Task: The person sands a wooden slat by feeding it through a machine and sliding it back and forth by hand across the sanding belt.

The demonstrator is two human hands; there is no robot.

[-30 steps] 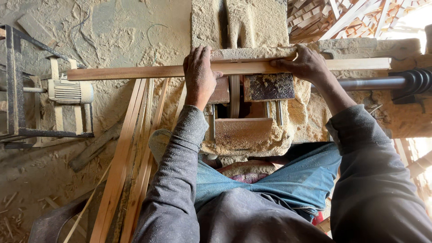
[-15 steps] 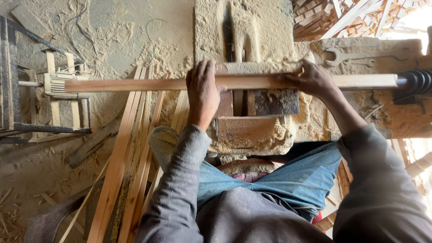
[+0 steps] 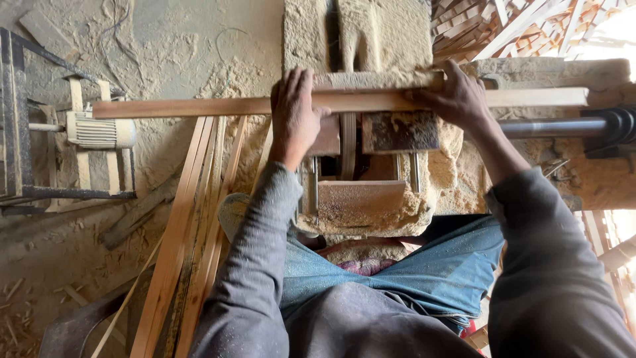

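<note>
A long wooden strip [image 3: 199, 107] lies crosswise over a sawdust-caked machine bed [image 3: 371, 199]. The left hand [image 3: 293, 113] presses flat on it, fingers together; the right hand [image 3: 454, 98] curls its fingers over the strip's far edge. More strips [image 3: 189, 219] lean on the dusty floor [image 3: 165, 46] at left, beside a small electric motor [image 3: 99, 132]. A steel shaft [image 3: 550, 126] runs right.

A long wooden strip [image 3: 199, 106] runs across the upper middle of the frame, lying on the sawdust-covered machine [image 3: 371, 199] at centre. The left hand [image 3: 293, 113] rests on the strip left of centre, the right hand [image 3: 457, 96] right of it. A motor [image 3: 99, 131] sits at the left. More strips [image 3: 185, 232] lean at lower left; a scrap pile [image 3: 503, 23] fills the upper right.
</note>
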